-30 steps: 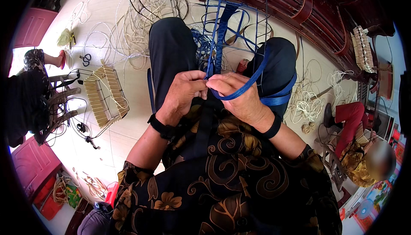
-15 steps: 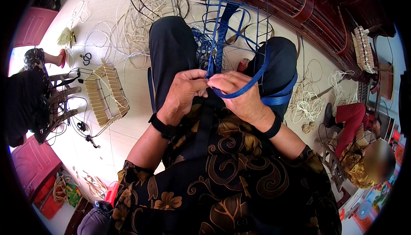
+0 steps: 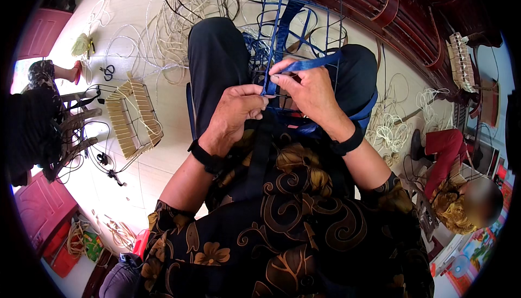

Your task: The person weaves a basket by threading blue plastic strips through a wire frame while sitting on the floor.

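Note:
A blue wire frame (image 3: pixel 341 16) stands between my knees, a blue woven band (image 3: pixel 285 27) along part of it. My left hand (image 3: pixel 241 111) pinches the frame's near corner, fingertips at the band's lower end. My right hand (image 3: pixel 306 92), just above and right of it, holds the blue strap (image 3: pixel 312 62) at that same side bar, fingers curled with the strap running out over them to the right. Exactly what the left fingertips grip is partly hidden. Loose blue strands (image 3: pixel 252 51) lie behind the frame, between my knees.
A beige-wrapped frame (image 3: pixel 125 119) lies left on the tiled floor, tangled cords (image 3: pixel 163 37) beyond. A dark wooden bench (image 3: pixel 380 5) runs across the upper right. Coiled cord (image 3: pixel 391 130) lies right. Seated people are at far left (image 3: pixel 27 130) and lower right (image 3: pixel 445 157).
My right hand has moved up from beside the left hand, lifting the strap, whose hanging loop has risen into a straighter run to the right. My left hand has stayed near the corner.

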A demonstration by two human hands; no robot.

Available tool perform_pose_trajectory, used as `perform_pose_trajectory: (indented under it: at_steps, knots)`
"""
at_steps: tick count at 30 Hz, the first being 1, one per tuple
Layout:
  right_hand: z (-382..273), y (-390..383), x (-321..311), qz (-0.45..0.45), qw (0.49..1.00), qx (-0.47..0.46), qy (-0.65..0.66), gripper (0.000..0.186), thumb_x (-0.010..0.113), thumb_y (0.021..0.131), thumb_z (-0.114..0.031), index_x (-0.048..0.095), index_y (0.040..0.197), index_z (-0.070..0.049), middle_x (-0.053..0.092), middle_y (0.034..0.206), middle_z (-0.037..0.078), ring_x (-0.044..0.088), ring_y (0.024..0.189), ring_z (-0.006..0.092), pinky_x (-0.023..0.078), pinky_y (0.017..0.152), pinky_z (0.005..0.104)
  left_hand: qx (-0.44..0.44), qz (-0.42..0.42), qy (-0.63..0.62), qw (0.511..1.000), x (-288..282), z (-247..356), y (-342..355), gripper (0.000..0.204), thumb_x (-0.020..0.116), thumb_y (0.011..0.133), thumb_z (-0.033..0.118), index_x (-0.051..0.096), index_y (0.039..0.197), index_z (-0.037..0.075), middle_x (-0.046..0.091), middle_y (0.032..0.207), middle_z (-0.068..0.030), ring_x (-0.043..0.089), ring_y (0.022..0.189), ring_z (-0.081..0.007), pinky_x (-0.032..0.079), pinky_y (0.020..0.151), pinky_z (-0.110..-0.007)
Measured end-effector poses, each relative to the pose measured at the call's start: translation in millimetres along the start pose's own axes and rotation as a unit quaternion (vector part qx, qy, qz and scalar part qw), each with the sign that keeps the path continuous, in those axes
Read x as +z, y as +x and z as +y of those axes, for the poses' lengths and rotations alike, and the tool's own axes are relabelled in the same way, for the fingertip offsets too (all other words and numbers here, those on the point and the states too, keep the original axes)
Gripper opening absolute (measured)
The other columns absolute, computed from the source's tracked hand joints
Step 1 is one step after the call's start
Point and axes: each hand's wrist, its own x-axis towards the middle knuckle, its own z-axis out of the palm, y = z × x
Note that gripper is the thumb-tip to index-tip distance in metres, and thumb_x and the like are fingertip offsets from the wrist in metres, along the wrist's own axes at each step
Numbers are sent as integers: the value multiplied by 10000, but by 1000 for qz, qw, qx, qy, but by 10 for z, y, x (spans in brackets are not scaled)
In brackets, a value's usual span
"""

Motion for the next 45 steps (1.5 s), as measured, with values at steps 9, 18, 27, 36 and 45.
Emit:
perform_pose_trajectory:
  at_steps: [9,18,27,36,45]
  knots:
    - [76,83,92,-11,997,68,42,172,652,867,-184,716,853,-25,624,601,110,606,537,200,463,553,338,-10,29,35,999,109,58,-1,51,663,861,63,680,840,20,556,653,19,466,549,-62,411,554,-228]
    - [85,56,104,3,993,109,52,245,675,863,-204,690,824,38,657,647,147,631,573,199,474,563,340,10,24,30,999,94,17,0,45,660,877,52,676,901,17,576,698,25,496,583,-60,439,569,-221]
    - [96,-53,142,33,996,65,58,215,680,865,-187,652,828,23,628,644,125,597,571,206,455,564,349,16,21,5,1000,56,-14,-10,88,661,877,35,673,963,22,622,792,7,570,671,-78,524,649,-244]
    - [-49,-184,37,73,994,-80,-6,86,713,792,-80,675,867,-61,647,900,79,615,790,253,474,683,355,11,17,-15,1000,33,-21,-34,108,644,883,30,677,985,15,640,813,-8,587,690,-92,540,679,-265]
    - [-80,-336,0,14,995,-94,1,120,713,799,-33,663,904,-64,664,810,91,631,754,272,491,657,338,-2,-1,-49,999,-2,-16,10,114,634,851,-14,672,958,-2,640,788,-29,567,642,-92,503,616,-250]
